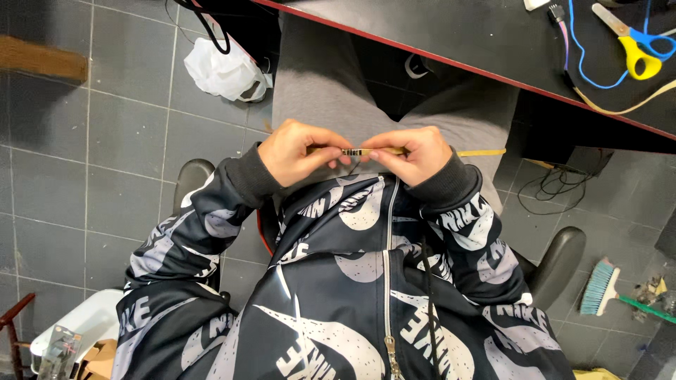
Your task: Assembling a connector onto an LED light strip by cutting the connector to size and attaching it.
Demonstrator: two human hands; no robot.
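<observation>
**Thin strip held over lap, slip a risk**

At frame centre, a yellowish strip [366, 151] with a dark middle band is pinched by 2 hands: left hand [299, 151] and right hand [415, 153], fingertips closed on it. Over the grey lap [317, 84], a loose pinch could drop it to the tiled floor [127, 162].

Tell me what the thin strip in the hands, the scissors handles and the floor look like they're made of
Thin strip: pale tan and matte, stiff and straight between the left hand and right hand; probably wood or bamboo, with a dark banded section in the middle.
Scissors handles: glossy yellow and blue, likely moulded plastic.
Floor: grey square tiles with grout lines, matte ceramic or stone.
</observation>
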